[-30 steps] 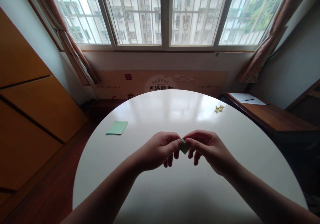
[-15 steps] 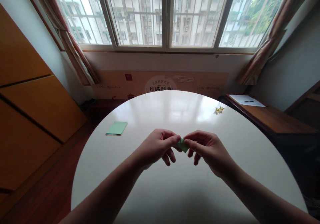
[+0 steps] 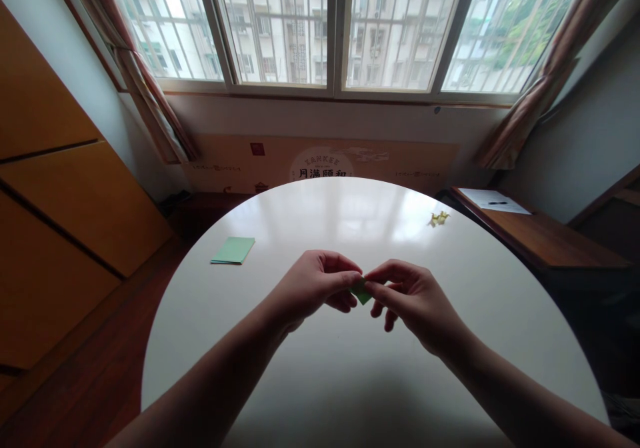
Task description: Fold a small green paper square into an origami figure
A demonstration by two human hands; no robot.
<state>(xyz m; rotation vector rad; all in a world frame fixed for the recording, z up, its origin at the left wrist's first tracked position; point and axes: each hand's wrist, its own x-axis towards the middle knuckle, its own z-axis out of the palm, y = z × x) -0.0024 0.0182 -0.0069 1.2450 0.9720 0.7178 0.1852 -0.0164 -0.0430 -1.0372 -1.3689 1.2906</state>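
Centrally, above the middle of the round white table [image 3: 330,381], two bare hands meet on a small folded green paper [image 3: 361,295]. The left hand [image 3: 313,288] pinches the paper's left edge between thumb and forefinger, its other fingers curled under. The right hand [image 3: 413,301] pinches the opposite edge in the same way, its lower fingers hanging loosely toward the tabletop. The paper is held clear of the table surface, and only a small corner of it shows between the fingertips. On the table's left part, well apart from the hands, lies a flat green sheet [image 3: 233,250]. Near the table's far right rim sits a small yellow folded figure [image 3: 439,218]. Beyond the table's right side stands a brown desk [image 3: 545,241] bearing a white sheet [image 3: 493,200] with a pen on it. Behind the table's far edge, a barred window [image 3: 335,28] spans the wall.
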